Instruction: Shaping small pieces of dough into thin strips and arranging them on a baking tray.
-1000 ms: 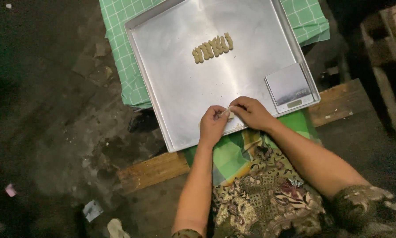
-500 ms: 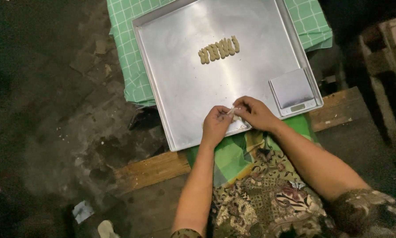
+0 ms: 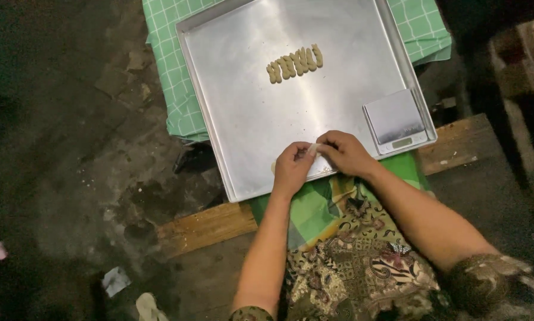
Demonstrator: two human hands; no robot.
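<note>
A large square metal tray rests on a green checked cloth. A short row of several small pale dough pieces lies in its upper middle. At the tray's near edge my left hand and my right hand meet, fingertips pinching one small pale dough piece between them. A small silver digital scale sits in the tray's near right corner, just right of my right hand.
Wooden planks run under the tray's near side. A patterned cloth covers my lap. The dark, rough floor on the left holds scraps of paper. A wooden crate stands at the right.
The view has shifted slightly, so the tray sits a little lower and further right in frame. Both hands stay together at the tray's near edge, working the small piece.
</note>
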